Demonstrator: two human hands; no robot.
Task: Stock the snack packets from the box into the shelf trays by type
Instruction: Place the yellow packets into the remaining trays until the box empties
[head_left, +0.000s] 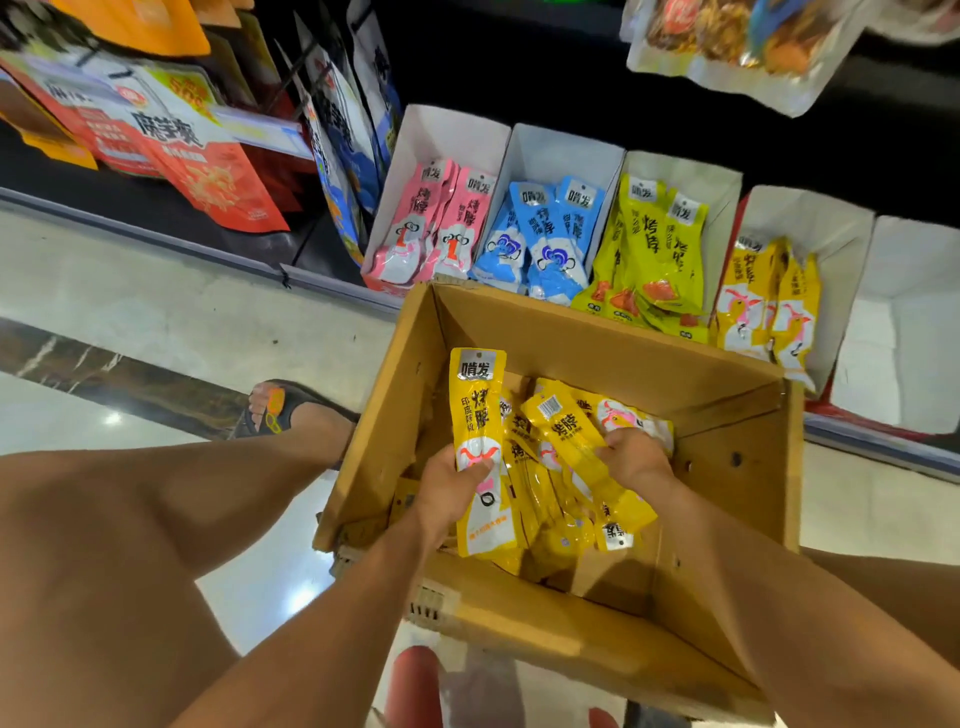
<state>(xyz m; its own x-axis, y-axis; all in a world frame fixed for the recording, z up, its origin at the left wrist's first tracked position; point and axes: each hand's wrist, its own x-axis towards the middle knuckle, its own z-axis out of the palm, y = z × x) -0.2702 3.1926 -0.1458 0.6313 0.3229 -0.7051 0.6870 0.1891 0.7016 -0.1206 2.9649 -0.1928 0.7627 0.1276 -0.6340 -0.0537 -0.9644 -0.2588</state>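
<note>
Head view shows the picking step: the left hand pinches one yellow packet inside the box, long axis running away from the person, logo end toward the shelf, while the right hand clamps a slanted bundle (same type), next needing, I judge, a lift to the matching yellow tray.

We log a shop aisle; white display trays hold snack packets sorted by colour, frame centre; price label upper left; bagged snacks hanging upper right; polished floor left.
</note>
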